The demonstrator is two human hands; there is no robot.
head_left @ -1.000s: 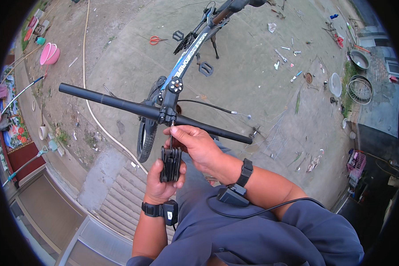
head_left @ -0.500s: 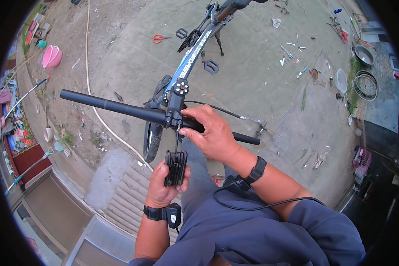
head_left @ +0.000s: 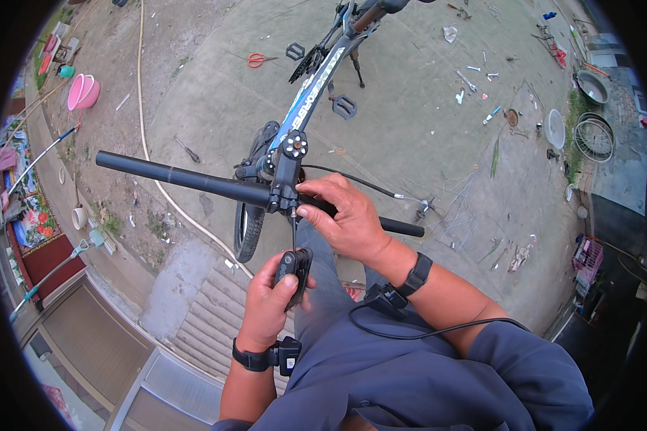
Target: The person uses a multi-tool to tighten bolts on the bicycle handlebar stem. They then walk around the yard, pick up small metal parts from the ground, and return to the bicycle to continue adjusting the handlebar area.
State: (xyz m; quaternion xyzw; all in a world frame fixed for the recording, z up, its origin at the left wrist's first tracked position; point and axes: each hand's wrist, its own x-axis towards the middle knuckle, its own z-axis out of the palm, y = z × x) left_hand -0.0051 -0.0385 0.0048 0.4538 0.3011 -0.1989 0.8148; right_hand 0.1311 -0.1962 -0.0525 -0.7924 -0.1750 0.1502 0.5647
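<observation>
My left hand (head_left: pixel 272 294) is closed around a black folding multi-tool (head_left: pixel 295 276), thumb pressed on its side. The tool's extended hex key (head_left: pixel 294 233) points up to the front clamp of the stem (head_left: pixel 286 179). My right hand (head_left: pixel 345 219) wraps the black handlebar (head_left: pixel 201 181) just right of that clamp, thumb and forefinger close to the key's tip. Whether the tip sits in a bolt is too small to tell. The bicycle's blue and white frame (head_left: pixel 316 86) runs away from me, with the front wheel (head_left: pixel 247 230) below the bar.
A brake cable (head_left: pixel 352 179) hangs from the bike beyond my right hand. Orange-handled scissors (head_left: pixel 257 59), a screwdriver (head_left: pixel 187 149) and spanners (head_left: pixel 466 80) lie on the ground. A pale hose (head_left: pixel 145 122) curves along the left. A pink bucket (head_left: pixel 84 93) stands far left, a wheel rim (head_left: pixel 593 138) far right.
The multi-tool has turned in my left hand, its broad side now facing up, and the thumb has shifted across it. My right hand stays at the bar.
</observation>
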